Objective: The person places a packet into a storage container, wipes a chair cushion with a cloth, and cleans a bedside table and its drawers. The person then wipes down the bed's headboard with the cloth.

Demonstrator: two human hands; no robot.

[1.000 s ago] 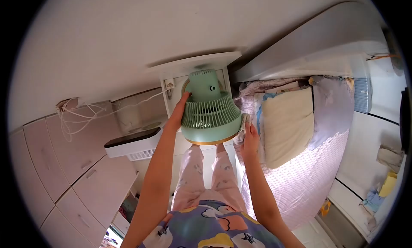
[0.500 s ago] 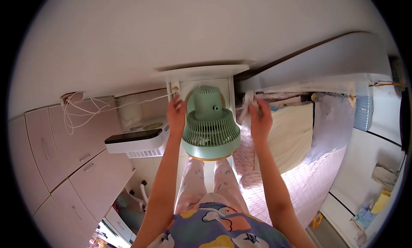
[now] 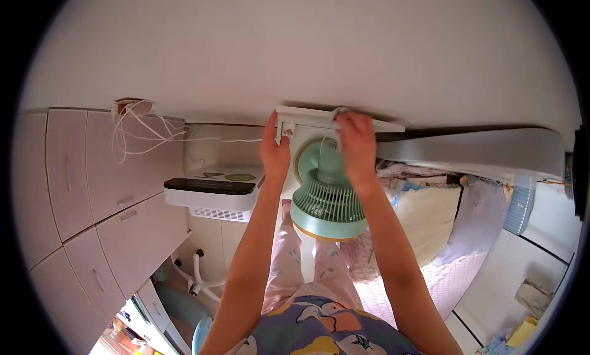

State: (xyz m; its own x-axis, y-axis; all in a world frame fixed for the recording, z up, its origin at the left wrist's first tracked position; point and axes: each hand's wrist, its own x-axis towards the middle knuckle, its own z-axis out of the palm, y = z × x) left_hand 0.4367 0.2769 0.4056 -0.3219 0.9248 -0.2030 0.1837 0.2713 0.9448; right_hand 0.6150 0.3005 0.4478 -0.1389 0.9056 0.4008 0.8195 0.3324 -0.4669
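My left hand (image 3: 275, 152) is upright at the left end of a white board (image 3: 307, 115) against the wall. Its fingers are stretched out by the board's edge, with the thumb apart. Closed on a crumpled white cloth (image 3: 338, 111), my right hand (image 3: 357, 143) presses against the board's upper edge; the fingers hide most of the cloth. Below and between my hands, a green fan (image 3: 329, 204) stands on a white surface (image 3: 299, 152), its caged head towards me. My right wrist covers part of its back.
A white appliance with a black top strip (image 3: 209, 192) is at left. White cables (image 3: 132, 130) hang from a wall outlet, one running to the board's left side. Pink cabinets (image 3: 123, 170) fill the left. A bed with a cream pillow (image 3: 424, 216) lies at right.
My right hand has moved up and left from beside the bed to the board, carrying the white cloth. My left hand has risen to the board's left end. The view has shifted.
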